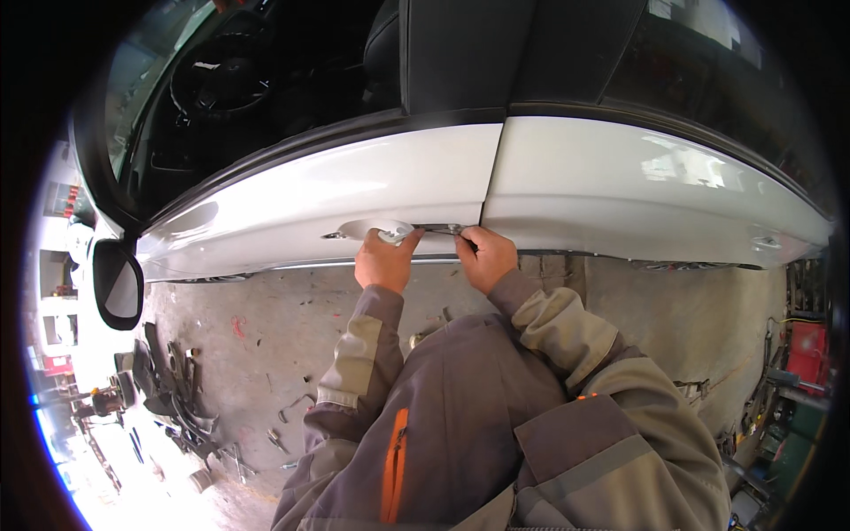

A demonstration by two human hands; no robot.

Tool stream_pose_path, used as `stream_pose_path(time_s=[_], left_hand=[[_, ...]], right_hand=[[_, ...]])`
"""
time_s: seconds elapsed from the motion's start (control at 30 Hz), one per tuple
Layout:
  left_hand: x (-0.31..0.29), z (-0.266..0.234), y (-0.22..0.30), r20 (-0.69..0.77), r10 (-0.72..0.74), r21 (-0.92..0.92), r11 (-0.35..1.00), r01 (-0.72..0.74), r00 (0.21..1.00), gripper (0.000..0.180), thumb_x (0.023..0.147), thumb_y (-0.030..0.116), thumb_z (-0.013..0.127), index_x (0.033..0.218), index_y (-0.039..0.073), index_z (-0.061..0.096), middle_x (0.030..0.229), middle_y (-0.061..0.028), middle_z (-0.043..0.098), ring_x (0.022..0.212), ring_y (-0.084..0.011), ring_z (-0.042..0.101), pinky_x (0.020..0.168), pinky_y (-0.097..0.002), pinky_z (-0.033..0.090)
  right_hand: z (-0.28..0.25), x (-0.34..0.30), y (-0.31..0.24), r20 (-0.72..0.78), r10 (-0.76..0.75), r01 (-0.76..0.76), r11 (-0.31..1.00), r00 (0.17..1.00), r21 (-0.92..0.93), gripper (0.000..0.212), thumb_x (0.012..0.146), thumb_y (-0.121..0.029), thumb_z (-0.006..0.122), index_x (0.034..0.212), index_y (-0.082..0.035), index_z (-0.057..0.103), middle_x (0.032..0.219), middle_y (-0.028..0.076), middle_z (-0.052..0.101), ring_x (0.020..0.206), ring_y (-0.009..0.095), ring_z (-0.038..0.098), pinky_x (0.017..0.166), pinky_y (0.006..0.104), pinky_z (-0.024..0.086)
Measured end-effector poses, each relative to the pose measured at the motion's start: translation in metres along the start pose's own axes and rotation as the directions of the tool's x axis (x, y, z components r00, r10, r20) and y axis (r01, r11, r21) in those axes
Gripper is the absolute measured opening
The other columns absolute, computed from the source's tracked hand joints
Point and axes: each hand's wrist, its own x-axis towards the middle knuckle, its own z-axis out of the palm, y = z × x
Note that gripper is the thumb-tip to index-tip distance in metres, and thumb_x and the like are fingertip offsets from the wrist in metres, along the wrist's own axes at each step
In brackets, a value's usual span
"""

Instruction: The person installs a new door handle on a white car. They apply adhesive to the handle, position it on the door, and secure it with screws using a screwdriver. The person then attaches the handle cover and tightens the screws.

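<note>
A white car door [310, 190] stands in front of me, with a rounded handle recess [382, 228] in its panel. Just right of the recess, a thin dark strip [438, 231] lies along the door surface, near the gap to the rear door. My left hand [384, 263] is closed at the recess, its fingertips on the strip's left end. At the other end, my right hand [490, 259] pinches the strip between thumb and fingers. No outer handle shows over the recess. What lies under my fingertips is hidden.
A side mirror [118, 283] juts out at the left. Dark removed parts [177, 385] and several small tools [237, 460] lie on the concrete floor at the lower left. The white rear door [637, 186] adjoins on the right. A red box [807, 354] stands at the far right.
</note>
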Motion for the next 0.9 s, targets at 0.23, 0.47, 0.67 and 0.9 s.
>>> stream_pose_path(time_s=[0.23, 0.47, 0.67, 0.9], left_hand=[[0.000, 0.001, 0.001, -0.013, 0.005, -0.017, 1.000, -0.005, 1.000, 0.073, 0.073, 0.065, 0.080, 0.103, 0.000, 0.067, 0.100, -0.0201, 0.074, 0.097, -0.0390, 0.071, 0.083, -0.0472, 0.055], [0.001, 0.003, -0.004, -0.001, 0.016, -0.028, 0.999, -0.016, 1.000, 0.076, 0.073, 0.066, 0.080, 0.109, 0.000, 0.068, 0.100, -0.0201, 0.075, 0.098, -0.0392, 0.071, 0.083, -0.0470, 0.056], [0.001, 0.003, -0.004, -0.019, 0.021, -0.031, 0.999, -0.021, 1.000, 0.078, 0.073, 0.067, 0.080, 0.111, 0.000, 0.068, 0.102, -0.0197, 0.075, 0.099, -0.0387, 0.071, 0.084, -0.0465, 0.056], [0.001, -0.001, -0.002, 0.034, -0.019, -0.033, 0.999, 0.020, 0.999, 0.080, 0.073, 0.066, 0.080, 0.113, -0.001, 0.069, 0.101, -0.0204, 0.075, 0.099, -0.0385, 0.072, 0.084, -0.0458, 0.056]], right_hand=[[0.007, -0.003, 0.001, -0.084, -0.038, 0.031, 0.996, 0.996, -0.084, 0.014, 0.091, -0.021, 0.070, 0.089, -0.007, 0.069, 0.082, 0.012, 0.070, 0.072, 0.036, 0.068, 0.063, 0.0460, 0.053], [0.005, -0.001, -0.005, -0.145, -0.022, 0.001, 0.990, 0.989, -0.144, 0.017, 0.090, -0.023, 0.072, 0.083, -0.008, 0.068, 0.078, 0.012, 0.070, 0.069, 0.035, 0.067, 0.061, 0.0454, 0.051], [0.000, -0.001, -0.008, -0.137, -0.001, -0.016, 0.992, 0.991, -0.124, 0.021, 0.091, -0.025, 0.073, 0.082, -0.007, 0.068, 0.078, 0.012, 0.070, 0.068, 0.034, 0.066, 0.060, 0.0446, 0.051], [-0.001, -0.001, -0.012, -0.144, -0.007, -0.009, 0.994, 0.990, -0.107, 0.021, 0.094, -0.027, 0.070, 0.086, -0.007, 0.070, 0.079, 0.011, 0.070, 0.070, 0.034, 0.066, 0.062, 0.0442, 0.051]])
